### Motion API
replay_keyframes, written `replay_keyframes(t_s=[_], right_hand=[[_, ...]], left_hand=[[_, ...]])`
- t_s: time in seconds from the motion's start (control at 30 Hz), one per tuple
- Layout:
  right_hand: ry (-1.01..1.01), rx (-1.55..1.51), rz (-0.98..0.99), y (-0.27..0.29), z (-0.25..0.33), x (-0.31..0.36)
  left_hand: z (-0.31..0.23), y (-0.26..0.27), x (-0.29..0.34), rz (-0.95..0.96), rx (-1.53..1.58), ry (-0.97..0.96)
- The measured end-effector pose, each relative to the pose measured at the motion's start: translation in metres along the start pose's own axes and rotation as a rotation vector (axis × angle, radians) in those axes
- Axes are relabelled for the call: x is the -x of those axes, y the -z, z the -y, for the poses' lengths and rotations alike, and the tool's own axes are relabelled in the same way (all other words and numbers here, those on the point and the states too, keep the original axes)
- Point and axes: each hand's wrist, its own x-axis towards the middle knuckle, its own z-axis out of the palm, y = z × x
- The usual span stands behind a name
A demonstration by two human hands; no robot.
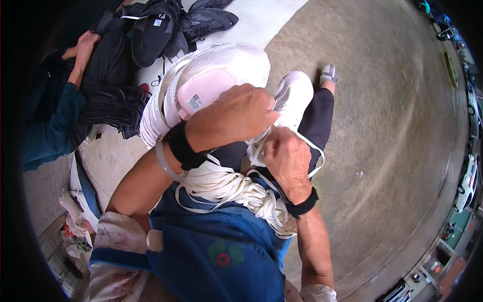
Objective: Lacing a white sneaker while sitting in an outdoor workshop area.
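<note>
A white sneaker (297, 90) lies over my lap, its toe pointing away from me. My left hand (241, 113) is closed at the shoe's upper, fingers pinched on a white shoelace, with the back of the hand covering part of the grip. Just nearer to me, my right hand (287, 156) is closed too, pinching the lace at the shoe's opening. From it a loop of shoelace (322, 162) hangs out to the right. A bundle of white shoelaces (226, 189) rests across my blue apron (201, 246).
Left of the shoe stand white shoes with a pink insole (206, 88). Black shoes (153, 38) lie farther off on a white surface (261, 22). Another person's hands (83, 48) are at the far left, beside black laces (113, 108). Concrete floor (382, 126) stretches to the right.
</note>
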Motion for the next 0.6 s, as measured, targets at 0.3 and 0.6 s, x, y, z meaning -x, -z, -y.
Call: replay_keyframes(t_s=[0.3, 0.6], right_hand=[[0.191, -0.115, 0.042, 0.009, 0.005, 0.015], [0.487, 0.396, 0.194, -0.011, 0.003, 0.013]], left_hand=[[0.016, -0.007, 0.002, -0.334, 0.181, -0.012], [0.011, -0.004, -0.003, -0.321, 0.259, 0.045]])
